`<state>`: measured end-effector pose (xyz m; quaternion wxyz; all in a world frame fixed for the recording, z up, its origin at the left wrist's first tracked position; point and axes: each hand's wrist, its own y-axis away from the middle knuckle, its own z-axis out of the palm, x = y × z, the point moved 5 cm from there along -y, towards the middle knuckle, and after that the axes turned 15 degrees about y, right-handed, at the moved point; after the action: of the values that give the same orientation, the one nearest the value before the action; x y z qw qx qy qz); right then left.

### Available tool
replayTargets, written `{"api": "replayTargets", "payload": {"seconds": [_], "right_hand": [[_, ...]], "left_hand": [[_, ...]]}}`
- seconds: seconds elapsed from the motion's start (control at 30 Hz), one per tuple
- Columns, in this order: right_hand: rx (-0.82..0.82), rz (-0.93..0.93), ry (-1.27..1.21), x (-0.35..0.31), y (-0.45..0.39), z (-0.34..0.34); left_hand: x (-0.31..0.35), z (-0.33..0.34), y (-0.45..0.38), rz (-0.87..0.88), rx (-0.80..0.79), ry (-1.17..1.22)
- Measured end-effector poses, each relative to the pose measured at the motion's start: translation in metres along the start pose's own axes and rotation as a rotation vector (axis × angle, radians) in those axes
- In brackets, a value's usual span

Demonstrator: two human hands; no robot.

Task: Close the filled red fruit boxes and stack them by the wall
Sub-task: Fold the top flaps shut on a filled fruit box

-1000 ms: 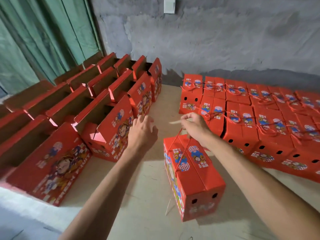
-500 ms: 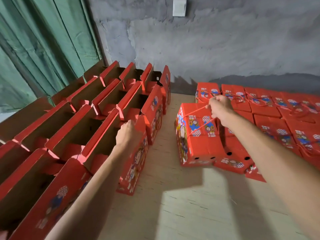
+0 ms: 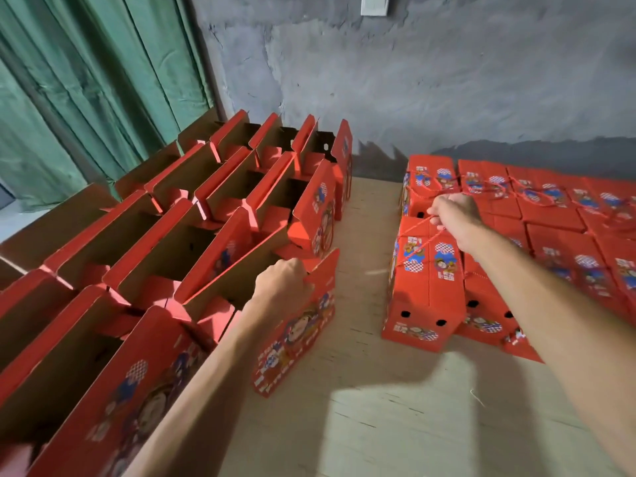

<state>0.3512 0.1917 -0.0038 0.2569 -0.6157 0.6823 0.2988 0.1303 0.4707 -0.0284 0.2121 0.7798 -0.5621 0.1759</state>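
Left hand (image 3: pixel 280 287) gripping open box (image 3: pixel 296 325) edge

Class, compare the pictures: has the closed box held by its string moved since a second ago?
Yes. The closed box, held by the right hand, has moved away from the person and now stands against the stacked boxes by the wall.

Printed cardboard boxes (image 3: pixel 426 280); rough plaster wall (image 3: pixel 447 80).
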Motion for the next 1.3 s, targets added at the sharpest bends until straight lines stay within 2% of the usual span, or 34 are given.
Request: {"api": "replayTargets", "payload": {"seconds": [0.13,0.17,0.23,0.27,0.3,0.37,0.43,0.5,0.63,0.73,0.8,0.9,1.1,1.3], "right_hand": [[-0.095,-0.106,0.666,0.006,0.024,-0.019],[-0.095,-0.113,0.757,0.008,0.033,-0.025],[-0.072,-0.144,0.726,0.013,0.052,-0.031],[-0.1,-0.177,0.619,0.015,0.062,-0.031],[-0.185,-0.178,0.471,0.021,0.073,-0.027],[-0.514,-0.076,0.259,0.04,0.108,-0.009],[-0.804,0.014,0.353,0.069,0.152,0.007],[-0.876,0.026,0.503,0.09,0.181,0.018],[-0.682,-0.057,0.654,0.11,0.22,0.01],[-0.688,-0.156,0.869,0.128,0.251,0.0],[-0.709,-0.17,0.906,0.143,0.268,-0.011],[-0.684,-0.115,0.87,0.169,0.287,-0.038],[-0.525,0.012,0.707,0.234,0.313,-0.099],[-0.283,0.139,0.584,0.295,0.343,-0.151]], "left_hand": [[0.029,0.008,0.038,0.08,-0.034,-0.097],[0.034,0.01,0.049,0.096,-0.064,-0.095],[0.044,0.017,0.073,0.131,-0.141,-0.079],[0.05,0.02,0.085,0.157,-0.175,-0.076],[0.055,0.025,0.097,0.185,-0.208,-0.07],[0.063,0.035,0.119,0.239,-0.275,-0.006],[0.074,0.048,0.143,0.3,-0.338,0.109],[0.082,0.061,0.161,0.365,-0.348,0.174],[0.108,0.087,0.192,0.511,-0.254,0.145],[0.125,0.105,0.214,0.579,-0.218,0.142],[0.139,0.118,0.235,0.649,-0.2,0.149],[0.161,0.138,0.264,0.737,-0.211,0.162],[0.215,0.165,0.292,0.885,-0.285,0.146],[0.262,0.196,0.33,0.998,-0.3,0.16]]}}
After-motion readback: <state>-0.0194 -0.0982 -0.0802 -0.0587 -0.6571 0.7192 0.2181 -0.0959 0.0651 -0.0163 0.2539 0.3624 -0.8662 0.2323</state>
